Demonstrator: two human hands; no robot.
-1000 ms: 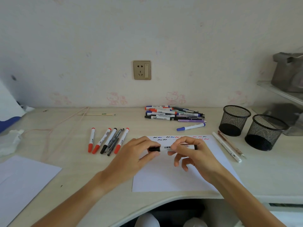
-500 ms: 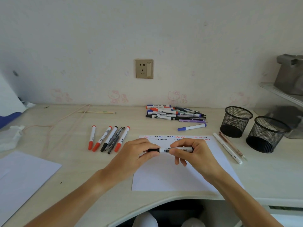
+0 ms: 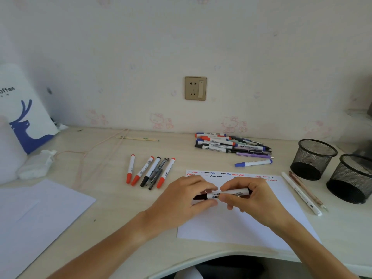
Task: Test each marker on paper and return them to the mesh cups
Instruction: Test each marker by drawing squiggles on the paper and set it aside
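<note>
Black-capped white marker gripped by my left hand and right hand; both black mesh cups appear empty, many markers untested.

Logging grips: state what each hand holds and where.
Both hold one black marker above the paper: left hand pinches its black cap end, right hand grips the white barrel.

Single head-worn wide-angle view, looking forward and down across a pale wooden desk.

The camera sits above the desk's near curved edge, close over both forearms, facing the pale patterned wall behind the desk. Wide-angle distortion bends the edges. No second view shares the scene.
</note>
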